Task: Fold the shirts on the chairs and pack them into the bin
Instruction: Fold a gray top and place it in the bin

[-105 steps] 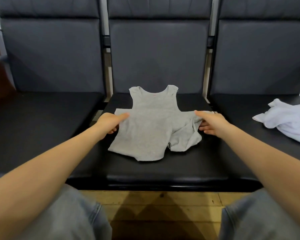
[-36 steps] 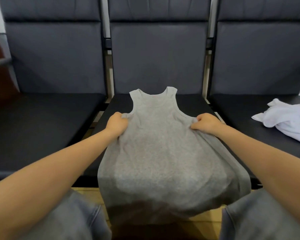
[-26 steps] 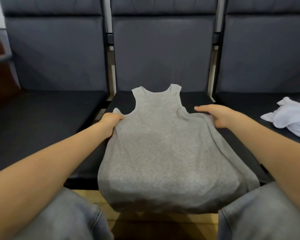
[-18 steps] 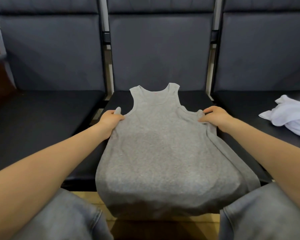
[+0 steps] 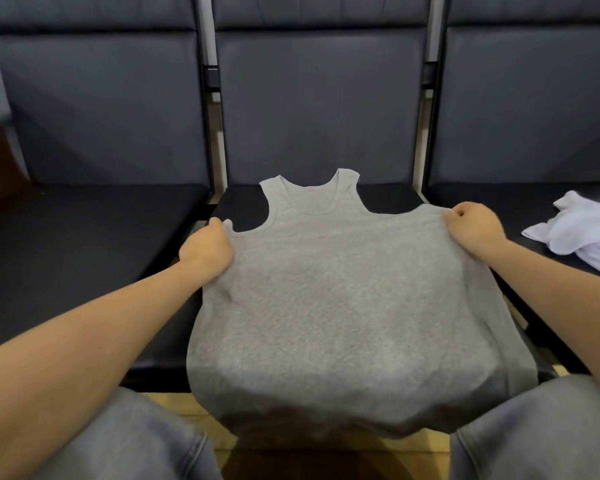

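I am looking down at a grey tank top (image 5: 343, 299) lying face up across the seat of the middle chair (image 5: 236, 202), its neck and straps pointing toward the backrest and its hem hanging over the seat's front edge above the wooden floor (image 5: 174, 407). My left hand (image 5: 207, 249) is gripping the shirt's left side just below the armhole, fingers curled under the cloth with the thumb resting on top, so it is pinching the fabric. My right hand (image 5: 473, 226) is clenching the opposite side at the same height, fingers folded tight into a fist around the edge. The cloth between the two hands is lying fairly flat. A crumpled white shirt (image 5: 586, 233) is sitting on the right chair's seat, well apart from the grey one. My knees in grey jeans (image 5: 534, 434) are showing at the bottom.
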